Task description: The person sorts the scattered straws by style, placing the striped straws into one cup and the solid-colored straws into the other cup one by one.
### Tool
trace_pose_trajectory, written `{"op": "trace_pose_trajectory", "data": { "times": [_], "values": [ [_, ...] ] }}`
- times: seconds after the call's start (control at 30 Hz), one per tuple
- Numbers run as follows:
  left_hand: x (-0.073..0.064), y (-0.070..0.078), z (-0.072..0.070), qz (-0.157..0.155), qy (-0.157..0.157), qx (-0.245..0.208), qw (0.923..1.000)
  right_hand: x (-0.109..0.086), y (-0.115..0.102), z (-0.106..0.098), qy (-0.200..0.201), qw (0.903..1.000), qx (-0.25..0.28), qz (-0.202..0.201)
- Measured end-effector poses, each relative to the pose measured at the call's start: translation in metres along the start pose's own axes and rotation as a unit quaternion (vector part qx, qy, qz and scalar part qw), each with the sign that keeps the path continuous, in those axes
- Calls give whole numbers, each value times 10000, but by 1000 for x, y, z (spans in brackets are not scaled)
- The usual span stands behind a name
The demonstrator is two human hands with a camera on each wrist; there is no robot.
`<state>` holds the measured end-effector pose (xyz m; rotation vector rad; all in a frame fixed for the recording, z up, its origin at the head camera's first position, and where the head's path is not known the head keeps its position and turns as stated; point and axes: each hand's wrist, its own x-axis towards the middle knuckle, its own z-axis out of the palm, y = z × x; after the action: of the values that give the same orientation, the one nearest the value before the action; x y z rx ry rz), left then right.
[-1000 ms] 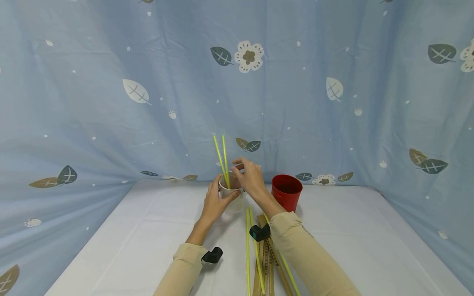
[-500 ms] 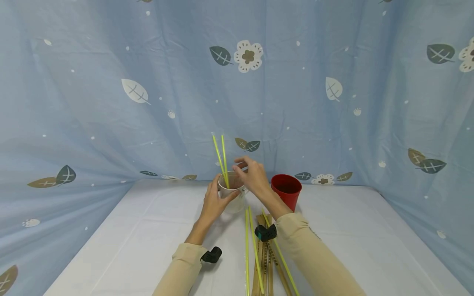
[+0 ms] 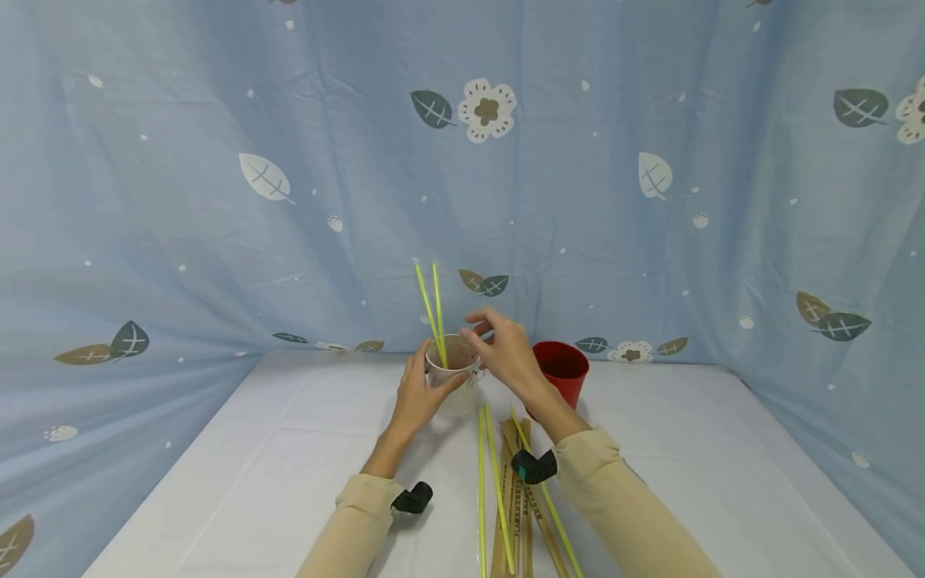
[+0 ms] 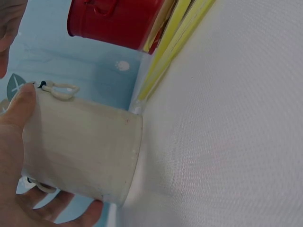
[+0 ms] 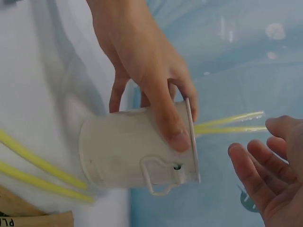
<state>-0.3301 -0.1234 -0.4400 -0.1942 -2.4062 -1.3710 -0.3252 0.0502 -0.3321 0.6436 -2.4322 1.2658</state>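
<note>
A white metal pail point(image 3: 466, 393) with small side handles stands upright on the table. My left hand point(image 3: 419, 393) grips its left side, thumb near the rim and fingers round the far side. Two yellow sticks point(image 3: 438, 309) in clear wrappers lean inside the pail, their tops well above the rim. Just right of the rim my right hand point(image 3: 506, 349) hovers with loosely bent fingers and nothing in them. In the right wrist view, a gap separates my right hand point(image 5: 270, 175) from the sticks.
A red pail point(image 3: 572, 392) stands right of the white one, partly behind my right forearm. Yellow sticks point(image 3: 482, 490) and flat brown strips with dark lettering point(image 3: 516, 506) lie on the white table point(image 3: 289, 466) in front. A blue patterned curtain point(image 3: 347, 241) hangs behind.
My right hand has drawn back to the right, away from the white pail's rim. My left hand, the pail and the sticks in it have stayed in place.
</note>
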Motion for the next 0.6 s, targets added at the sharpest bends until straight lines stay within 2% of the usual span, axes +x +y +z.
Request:
{"op": "trace_pose_trajectory", "data": {
  "times": [0.3,0.6],
  "values": [
    [0,0,0,19,6,52,10000,-9,4,-9,-62,9993,360,-22],
    [0,0,0,-6,8,59,10000,-22,10,-16,-59,10000,60,26]
  ]
}}
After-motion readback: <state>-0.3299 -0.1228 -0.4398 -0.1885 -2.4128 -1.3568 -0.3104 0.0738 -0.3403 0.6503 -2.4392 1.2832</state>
